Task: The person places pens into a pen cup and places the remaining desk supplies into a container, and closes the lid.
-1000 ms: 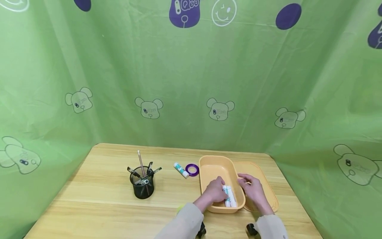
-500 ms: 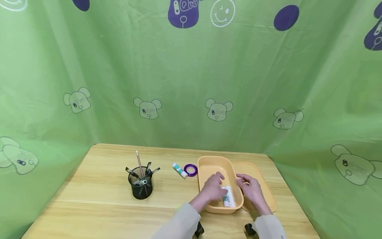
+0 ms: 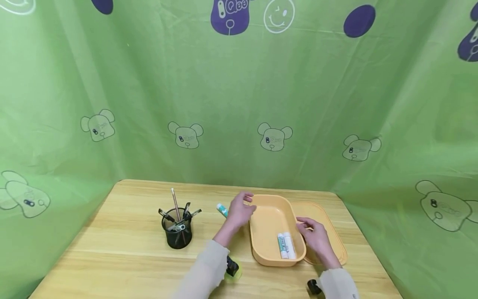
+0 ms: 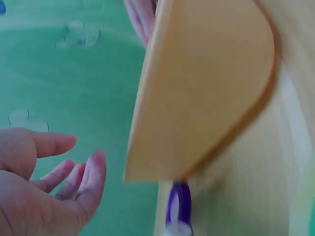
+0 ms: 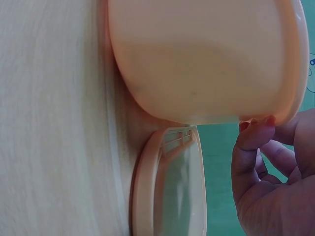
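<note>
A light orange plastic box [image 3: 263, 241] stands uncovered on the table, with two white glue sticks [image 3: 282, 246] lying side by side in its near right corner. My left hand [image 3: 240, 211] hovers at the box's left rim, fingers loosely bent and nothing in them. Beneath it, a glue stick [image 3: 222, 209] with a teal label is partly covered. A purple tape roll [image 4: 180, 199] shows beside the box in the left wrist view; the hand hides it in the head view. My right hand [image 3: 316, 237] pinches the box's right rim, thumb and fingertips at the edge [image 5: 269, 121].
The box's orange lid [image 3: 334, 232] lies flat to the right, partly under the right hand. At left stands a black mesh pen holder [image 3: 178, 238] with several pens and a pencil. A yellow-green object [image 3: 235, 275] peeks out by the left sleeve. A green curtain [image 3: 224, 83] hangs behind.
My left hand has let go of the glue sticks, risen out of the box and moved left and away from me over its left rim. The right hand stays at the right rim.
</note>
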Action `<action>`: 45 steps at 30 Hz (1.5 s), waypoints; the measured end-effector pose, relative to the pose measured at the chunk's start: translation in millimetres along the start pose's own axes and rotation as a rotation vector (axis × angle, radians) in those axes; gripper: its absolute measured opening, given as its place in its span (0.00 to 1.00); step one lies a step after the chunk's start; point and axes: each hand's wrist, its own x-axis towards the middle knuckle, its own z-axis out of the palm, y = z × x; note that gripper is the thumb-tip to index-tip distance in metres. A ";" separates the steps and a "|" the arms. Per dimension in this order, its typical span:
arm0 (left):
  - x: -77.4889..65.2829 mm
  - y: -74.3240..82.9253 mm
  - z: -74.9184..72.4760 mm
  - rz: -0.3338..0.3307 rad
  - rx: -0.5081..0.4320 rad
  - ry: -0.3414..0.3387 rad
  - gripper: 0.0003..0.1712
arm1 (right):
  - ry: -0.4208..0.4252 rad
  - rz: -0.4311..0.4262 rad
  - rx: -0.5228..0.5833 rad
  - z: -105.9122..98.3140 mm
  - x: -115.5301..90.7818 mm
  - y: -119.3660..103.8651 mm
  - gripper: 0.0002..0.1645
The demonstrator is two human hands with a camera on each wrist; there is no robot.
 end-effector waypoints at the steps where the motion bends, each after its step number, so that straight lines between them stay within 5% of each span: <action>1: 3.1 -4.3 -4.8 -0.006 -0.004 0.024 0.24 | 0.003 -0.002 0.002 -0.1 -0.1 0.2 0.21; 10: 13.6 -41.1 -36.9 -0.086 0.069 0.217 0.24 | 0.004 0.001 0.005 -0.7 0.6 1.2 0.21; 16: 11.3 -58.4 -47.0 -0.158 0.124 0.280 0.29 | -0.003 0.002 -0.012 -0.7 -0.3 -0.5 0.22; 29: 10.0 -72.8 -42.6 -0.241 0.188 0.262 0.37 | 0.004 0.018 0.007 -1.1 -1.4 0.8 0.21; 45: 8.0 -65.5 -49.1 -0.206 0.222 0.183 0.35 | 0.014 0.030 0.024 0.9 1.1 0.8 0.21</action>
